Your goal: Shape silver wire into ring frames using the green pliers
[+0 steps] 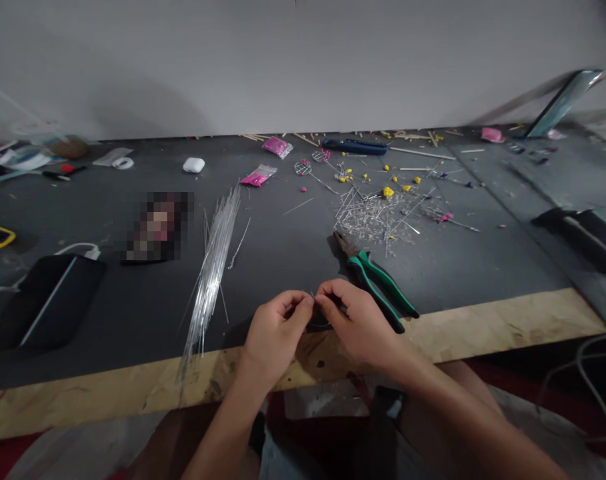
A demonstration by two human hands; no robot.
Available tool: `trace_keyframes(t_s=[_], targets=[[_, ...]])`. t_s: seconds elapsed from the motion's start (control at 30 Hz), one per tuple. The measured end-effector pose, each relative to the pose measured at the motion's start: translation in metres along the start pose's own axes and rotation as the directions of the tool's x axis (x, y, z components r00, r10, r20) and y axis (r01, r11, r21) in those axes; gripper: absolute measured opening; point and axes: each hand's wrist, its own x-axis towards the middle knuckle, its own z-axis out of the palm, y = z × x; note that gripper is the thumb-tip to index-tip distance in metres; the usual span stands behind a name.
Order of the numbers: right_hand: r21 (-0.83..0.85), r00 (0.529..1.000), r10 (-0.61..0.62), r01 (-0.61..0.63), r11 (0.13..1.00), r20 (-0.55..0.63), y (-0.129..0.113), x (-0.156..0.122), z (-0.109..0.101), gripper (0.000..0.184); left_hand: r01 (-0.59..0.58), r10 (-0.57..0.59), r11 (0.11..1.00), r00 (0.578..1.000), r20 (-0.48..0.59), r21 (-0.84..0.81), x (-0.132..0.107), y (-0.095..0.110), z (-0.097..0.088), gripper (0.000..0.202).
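Near the table's front edge, my left hand (281, 327) and my right hand (355, 320) meet with fingertips pinched together. Between them is a thin wire (319, 325), mostly hidden by the fingers, with a curved part showing just below. Right beside my right hand lie pliers (375, 280) with green and black handles, jaws pointing away from me. A bundle of straight silvery wires (213, 267) lies to the left of my left hand. One short wire with a twisted end (239, 245) rests between that bundle and my hands.
Beyond the pliers spreads a heap of wire offcuts (377, 213) with yellow bits. Pink packets (259, 175), a dark blue cutter (354, 146) and a white earbud case (193, 165) lie farther back. A black power bank (47, 300) with a white cable sits at left.
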Motion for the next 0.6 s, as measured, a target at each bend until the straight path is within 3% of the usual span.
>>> trace_keyframes(t_s=[0.27,0.6], targets=[[-0.02,1.0,-0.018,0.018,1.0,0.003,0.001,0.001,0.001,0.017,0.017,-0.026,0.988,0.998,-0.056,-0.156,0.003,-0.001,0.01,0.015],[0.051,0.999,0.036,-0.036,0.998,0.003,0.002,0.003,0.0,0.019,-0.084,0.066,0.993,0.975,-0.21,-0.08,-0.001,-0.005,0.021,0.015]])
